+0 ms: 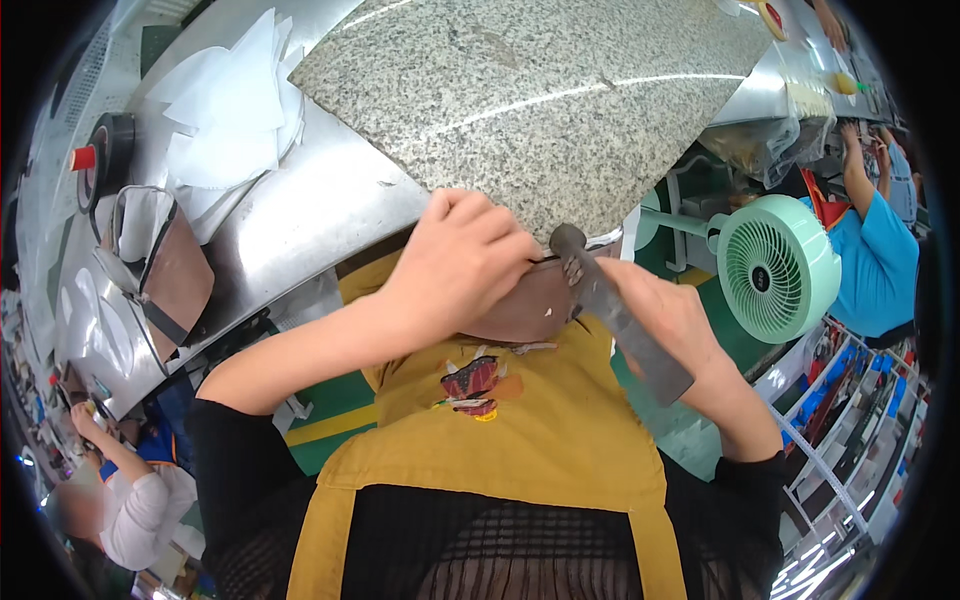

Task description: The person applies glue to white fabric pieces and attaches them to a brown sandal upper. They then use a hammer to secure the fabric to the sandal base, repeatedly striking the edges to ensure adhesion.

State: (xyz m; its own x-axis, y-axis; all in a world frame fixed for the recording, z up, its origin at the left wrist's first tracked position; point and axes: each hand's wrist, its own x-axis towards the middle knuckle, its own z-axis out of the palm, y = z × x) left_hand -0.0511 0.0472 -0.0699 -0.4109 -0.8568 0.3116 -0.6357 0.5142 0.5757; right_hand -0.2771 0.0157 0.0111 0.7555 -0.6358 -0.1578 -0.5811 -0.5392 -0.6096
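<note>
A brown leather piece (527,303) lies at the near edge of the speckled granite slab (560,110), its lower part hanging over my yellow apron. My left hand (465,250) is closed at the piece's upper left, fingers curled over its dark top edge. On the other side, my right hand (665,310) is closed round a hammer (630,330) with a worn, dark metal head. The rounded end of the head is at the leather's top edge, by the slab; its broad, flat end points down toward my right forearm. The hammer's handle is mostly hidden.
White sheets (230,110) lie stacked on the metal table (310,220) left of the slab. Beside them are a black tape roll (115,150) and a brown bag piece (180,275). A green fan (775,268) stands to the right. Other people work on both sides.
</note>
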